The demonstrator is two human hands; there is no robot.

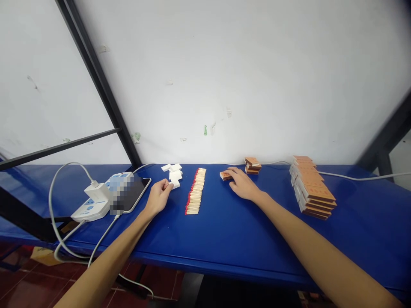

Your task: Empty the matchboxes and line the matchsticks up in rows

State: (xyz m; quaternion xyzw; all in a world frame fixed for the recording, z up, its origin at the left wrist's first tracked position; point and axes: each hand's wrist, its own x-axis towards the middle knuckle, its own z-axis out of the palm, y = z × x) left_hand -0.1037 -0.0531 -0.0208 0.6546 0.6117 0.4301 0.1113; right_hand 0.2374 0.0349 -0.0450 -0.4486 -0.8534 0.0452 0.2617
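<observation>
A long row of red-tipped matches point(195, 191) lies on the blue table point(224, 231) between my hands. My left hand point(158, 196) pinches one white inner tray point(175, 184) at the near end of a small pile of white trays point(173, 170). My right hand point(243, 183) rests on the table with curled fingers touching a single orange matchbox sleeve point(225, 175). A short stack of orange sleeves point(252, 165) sits just behind that hand.
A long leaning row of orange matchboxes point(311, 187) stands at the right. At the left lie a phone point(130, 194), a white power strip point(96, 201) with a charger and cables. A white wall and black frame bars run behind the table.
</observation>
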